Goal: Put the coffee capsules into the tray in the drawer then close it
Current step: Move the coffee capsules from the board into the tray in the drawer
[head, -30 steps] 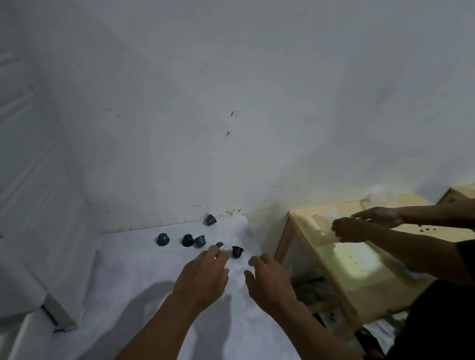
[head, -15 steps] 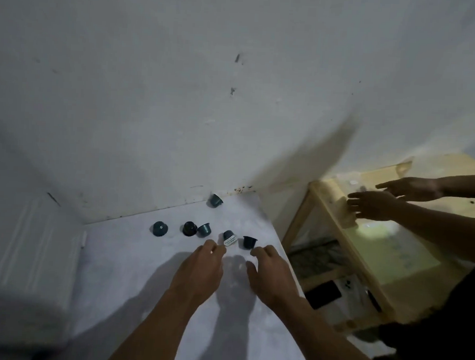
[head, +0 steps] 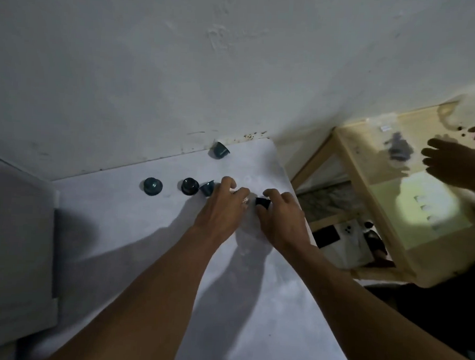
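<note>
Both hands at frame centre on the white table (head: pixel 149 257); right hand (head: pixel 282 218) pinches a black capsule (head: pixel 262 203); left hand (head: pixel 222 209) curls narrow over a capsule barely visible; three capsules (head: pixel 152 186) sit left, one (head: pixel 219 150) by the wall.

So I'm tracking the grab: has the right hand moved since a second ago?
Yes. The right hand has moved forward to the black capsule near the white surface's right edge, fingers closing around it.
</note>
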Motion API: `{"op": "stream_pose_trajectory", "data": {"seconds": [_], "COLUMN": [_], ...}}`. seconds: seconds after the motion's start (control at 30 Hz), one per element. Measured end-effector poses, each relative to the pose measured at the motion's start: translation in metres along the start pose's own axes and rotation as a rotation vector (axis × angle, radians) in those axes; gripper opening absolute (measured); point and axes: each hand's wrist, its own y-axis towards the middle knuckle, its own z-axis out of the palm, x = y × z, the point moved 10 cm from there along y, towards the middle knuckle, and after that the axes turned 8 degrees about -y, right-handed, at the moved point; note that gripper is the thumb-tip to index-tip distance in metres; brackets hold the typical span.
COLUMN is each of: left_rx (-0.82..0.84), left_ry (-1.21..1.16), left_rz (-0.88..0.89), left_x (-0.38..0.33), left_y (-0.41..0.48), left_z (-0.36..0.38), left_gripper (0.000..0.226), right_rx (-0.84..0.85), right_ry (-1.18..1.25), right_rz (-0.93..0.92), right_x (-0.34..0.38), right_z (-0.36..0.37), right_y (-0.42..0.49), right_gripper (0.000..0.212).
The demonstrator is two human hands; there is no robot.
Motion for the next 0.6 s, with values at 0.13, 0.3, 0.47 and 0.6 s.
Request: {"op": "stream_pose_trajectory", "data": {"seconds": [0.13, 0.3, 0.47, 0.6], "left_rx": [-0.051, -0.087, -0.103, -0.113], "left_ry": [-0.082, -0.151, -0.263, -0.259], "left_rz": [-0.052, -0.113, -0.16, -0.221], "left_x": [0.01, 0.016, 0.02, 0.026], "left_y": [0.007, 0.01, 0.011, 0.011], "left_z": [-0.001, -0.003, -0.003, -0.003], "left_gripper": [0.02, 0.024, 0.036, 0.035], "right_rx": [-0.004, -0.053, -0.062, -0.054], "right_ry": [0.043, 0.126, 0.131, 0.132], "right_rz": [-0.017, -0.044, -0.075, -0.101], "right_x": [0.0, 0.0, -0.001, -0.001], "right_z": [0.003, -0.001, -0.001, -0.002], "right_y": [0.009, 0.011, 0.012, 0.013], "right_gripper": [0.026, 0.02, 0.016, 0.026]}}
